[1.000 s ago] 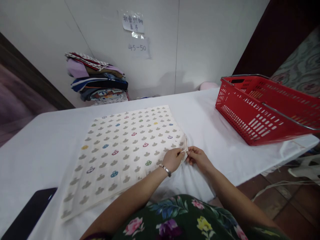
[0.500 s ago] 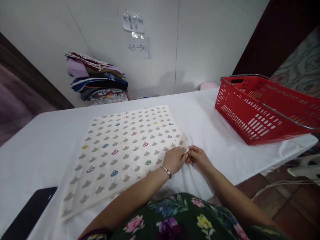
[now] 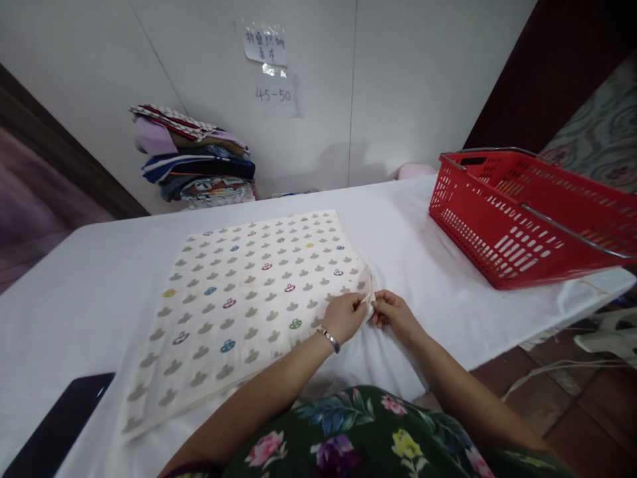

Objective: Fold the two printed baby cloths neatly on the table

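Note:
A folded white cloth (image 3: 249,292) printed with grey and coloured mushroom shapes lies spread on the white-covered table (image 3: 398,226). At its near right corner my left hand (image 3: 345,317), with a silver bracelet on the wrist, pinches a raised layer of the cloth. Just to the right, my right hand (image 3: 395,315) is closed on the edge of the same corner. The cloth's layers part slightly between the two hands. My fingers hide the very tip of the corner.
A red plastic basket (image 3: 517,219) with metal handles stands at the right end of the table. Several folded fabrics (image 3: 199,156) are stacked behind the table at the left. A black phone-like slab (image 3: 60,425) lies at the near left. Handwritten papers (image 3: 273,96) hang on the wall.
My left hand has drawn slightly left, away from my right hand, lifting a layer of the cloth's corner. The right hand stays almost where it was.

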`<state>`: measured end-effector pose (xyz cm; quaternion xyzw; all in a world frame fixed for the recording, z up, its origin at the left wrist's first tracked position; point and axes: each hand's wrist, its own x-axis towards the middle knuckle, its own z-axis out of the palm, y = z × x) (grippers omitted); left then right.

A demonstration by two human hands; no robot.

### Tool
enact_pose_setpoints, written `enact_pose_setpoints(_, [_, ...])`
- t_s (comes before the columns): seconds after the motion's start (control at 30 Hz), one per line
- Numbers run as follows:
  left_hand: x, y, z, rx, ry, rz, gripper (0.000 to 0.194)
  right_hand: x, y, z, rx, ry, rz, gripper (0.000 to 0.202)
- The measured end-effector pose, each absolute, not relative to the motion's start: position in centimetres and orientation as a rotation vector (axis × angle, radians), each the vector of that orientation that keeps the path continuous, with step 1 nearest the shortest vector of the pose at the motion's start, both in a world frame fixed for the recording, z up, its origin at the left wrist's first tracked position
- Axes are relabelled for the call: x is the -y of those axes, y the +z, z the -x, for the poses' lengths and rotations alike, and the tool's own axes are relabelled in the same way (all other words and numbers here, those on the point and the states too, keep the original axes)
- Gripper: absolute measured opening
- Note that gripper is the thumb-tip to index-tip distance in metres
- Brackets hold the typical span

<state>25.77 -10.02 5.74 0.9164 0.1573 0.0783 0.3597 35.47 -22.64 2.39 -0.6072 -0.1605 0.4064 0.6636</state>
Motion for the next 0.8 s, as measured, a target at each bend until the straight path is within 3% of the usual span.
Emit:
enact_pose_setpoints(0.17, [9.4, 6.9, -25.6, -0.347, 0.501, -2.676, 0.022, 22.7, 2.3, -35.5, 0.344, 0.912, 1.358, 0.025])
enact_pose_setpoints(0.4, [10.9, 5.5, -25.3, -0.150, 0.234, -2.879, 0.018, 22.8, 2.0, -35.7, 0.336, 0.933, 1.327, 0.024])
enact_pose_setpoints(0.8, [11.4, 5.3, -25.3, -0.159, 0.212, -2.817, 0.018, 22.7, 2.4, -35.5, 0.346, 0.916, 1.356, 0.030])
